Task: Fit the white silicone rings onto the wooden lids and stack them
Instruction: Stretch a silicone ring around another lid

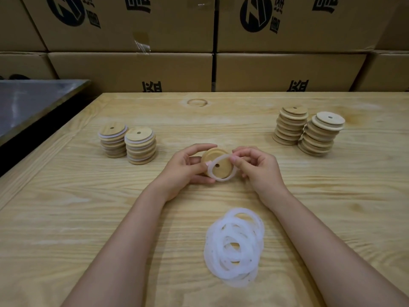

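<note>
Cardboard boxes (130,69) with dark printed marks form a wall behind a pale wooden table (66,207); a grey metal tray (33,100) lies off the table's far left corner. Two forearms reach in from the near edge toward the table's middle. On the far right stand two touching stacks of bare lids (309,131), their stepped undersides up, each lid with a small central hole. On the far left stand two touching stacks of ringed lids (128,142), white rims showing between the wooden discs. Near the front edge, just right of centre, lies a loose heap of white rings (234,247), overlapping one another. At centre the left hand (188,169) grasps one lid (215,161) by its edge, tilted toward the camera and held just above the table. The right hand (256,167) pinches a ring (221,167) between thumb and fingers at the lid's right edge; the ring lies across the lid's face, its left side under the left thumb, not seated all round
</note>
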Demonstrator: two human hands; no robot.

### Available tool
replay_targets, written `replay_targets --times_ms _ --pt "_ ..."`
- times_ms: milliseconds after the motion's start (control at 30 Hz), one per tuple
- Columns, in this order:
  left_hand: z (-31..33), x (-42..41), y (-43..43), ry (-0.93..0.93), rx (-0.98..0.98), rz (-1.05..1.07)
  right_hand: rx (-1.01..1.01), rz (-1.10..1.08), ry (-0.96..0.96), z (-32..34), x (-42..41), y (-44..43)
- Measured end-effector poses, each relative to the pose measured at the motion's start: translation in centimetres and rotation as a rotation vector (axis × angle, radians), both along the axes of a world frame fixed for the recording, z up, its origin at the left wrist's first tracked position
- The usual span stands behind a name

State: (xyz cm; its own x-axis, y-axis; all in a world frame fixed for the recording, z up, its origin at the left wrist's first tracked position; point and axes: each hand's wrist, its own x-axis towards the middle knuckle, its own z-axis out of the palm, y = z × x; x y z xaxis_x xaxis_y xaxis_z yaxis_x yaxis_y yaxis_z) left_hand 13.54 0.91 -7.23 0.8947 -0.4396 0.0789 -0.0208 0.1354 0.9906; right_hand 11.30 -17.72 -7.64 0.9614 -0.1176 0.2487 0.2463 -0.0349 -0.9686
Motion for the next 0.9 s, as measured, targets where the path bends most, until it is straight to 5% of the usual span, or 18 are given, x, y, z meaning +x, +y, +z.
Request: replay_targets --times_ms 900 --pt "-0.4 0.0 -2.0 -0.267 0.161 0.316 -0.148 -0.127 -0.12 -0.3 -0.2 0.4"
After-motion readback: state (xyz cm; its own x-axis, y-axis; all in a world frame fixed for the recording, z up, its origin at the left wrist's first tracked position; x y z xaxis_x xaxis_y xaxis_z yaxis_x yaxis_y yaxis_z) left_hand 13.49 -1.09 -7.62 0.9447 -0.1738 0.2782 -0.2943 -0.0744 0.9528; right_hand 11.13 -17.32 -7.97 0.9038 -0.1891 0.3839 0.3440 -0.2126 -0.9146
